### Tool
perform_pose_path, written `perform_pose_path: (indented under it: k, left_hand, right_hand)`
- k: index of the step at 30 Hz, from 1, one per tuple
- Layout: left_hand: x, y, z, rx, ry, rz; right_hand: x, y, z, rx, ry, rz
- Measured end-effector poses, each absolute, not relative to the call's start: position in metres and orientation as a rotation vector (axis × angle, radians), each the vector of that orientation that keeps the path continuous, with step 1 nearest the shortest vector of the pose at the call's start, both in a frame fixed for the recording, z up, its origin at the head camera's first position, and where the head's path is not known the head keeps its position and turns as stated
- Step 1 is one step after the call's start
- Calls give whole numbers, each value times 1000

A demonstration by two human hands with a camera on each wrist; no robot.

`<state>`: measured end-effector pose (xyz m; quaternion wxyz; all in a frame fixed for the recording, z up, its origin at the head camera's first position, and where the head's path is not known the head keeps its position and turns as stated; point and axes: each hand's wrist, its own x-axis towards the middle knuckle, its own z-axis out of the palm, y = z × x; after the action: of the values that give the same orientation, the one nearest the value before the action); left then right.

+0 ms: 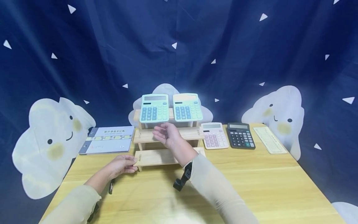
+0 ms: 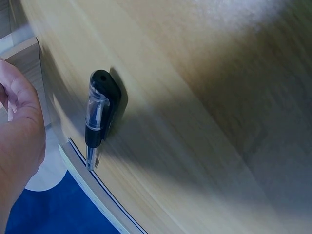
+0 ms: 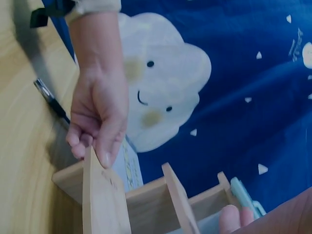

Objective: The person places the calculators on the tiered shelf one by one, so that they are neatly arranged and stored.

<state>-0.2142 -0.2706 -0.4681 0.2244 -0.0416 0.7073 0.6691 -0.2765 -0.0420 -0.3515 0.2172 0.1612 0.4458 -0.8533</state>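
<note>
A three-tier wooden rack (image 1: 156, 157) carries two mint-green calculators (image 1: 154, 109) (image 1: 187, 107) side by side on its top tier. My left hand (image 1: 121, 165) pinches the left end of the lowest shelf; the right wrist view shows this hand (image 3: 100, 109) with thumb and fingers on the board's end (image 3: 105, 200). My right hand (image 1: 167, 135) is over the middle shelf, just below the left calculator, fingers loosely bent with nothing visible in them. In the left wrist view the left hand (image 2: 19, 126) is at the left edge.
Right of the rack lie a pink-and-white calculator (image 1: 214, 136), a black calculator (image 1: 240, 135) and a printed paper slip (image 1: 269, 140). A ledger book (image 1: 108, 140) is on the left. A pen (image 1: 111, 186) lies beside my left wrist, also in the left wrist view (image 2: 100, 112).
</note>
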Motion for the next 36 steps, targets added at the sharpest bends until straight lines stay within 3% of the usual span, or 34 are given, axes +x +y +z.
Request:
perform_pose_path:
  k: [6,13,19,36]
  left_hand:
    - [-216,-272,-470,-130,1960,1863]
    - [-218,-273,-471,-130,1947,1865]
    - [-217,-272,-469,-142,1952,1847]
    - [-215,-276,-471,-120,1930,1846]
  right_hand:
    - [-265,-35,-341,249,1474,-2187]
    - [-257,11,-321,5,1873,-2034]
    - [-275,66,-327,87,2140,-1893]
    - [-300,219,-396,384,2511,-1619]
